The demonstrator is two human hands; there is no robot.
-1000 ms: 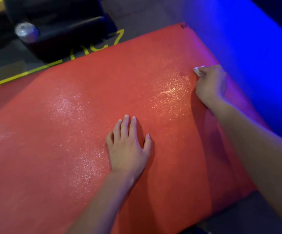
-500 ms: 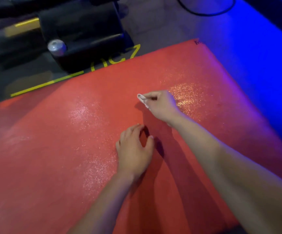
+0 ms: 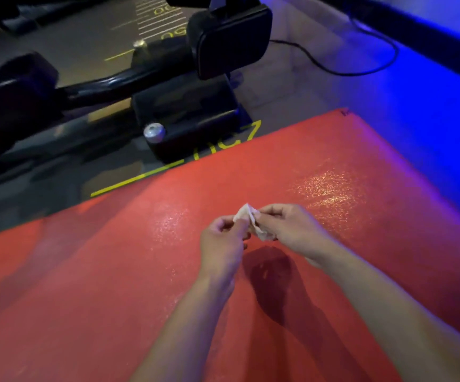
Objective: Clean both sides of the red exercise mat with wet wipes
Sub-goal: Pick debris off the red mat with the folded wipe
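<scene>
Two hands are raised above the red mat (image 3: 250, 312) and share one small white wipe (image 3: 252, 221). The left hand (image 3: 223, 244) pinches its left edge with curled fingers, and the right hand (image 3: 292, 230) pinches the other side, so the crumpled wipe is between them. The mat lies flat on the floor (image 3: 306, 86), with shiny wet patches on it. A black machine (image 3: 190, 111) stands just beside its far edge.

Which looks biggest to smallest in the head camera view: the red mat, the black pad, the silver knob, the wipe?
1. red mat
2. black pad
3. wipe and silver knob: look alike, and the wipe is nearer and partly hidden by fingers, so unranked.
</scene>
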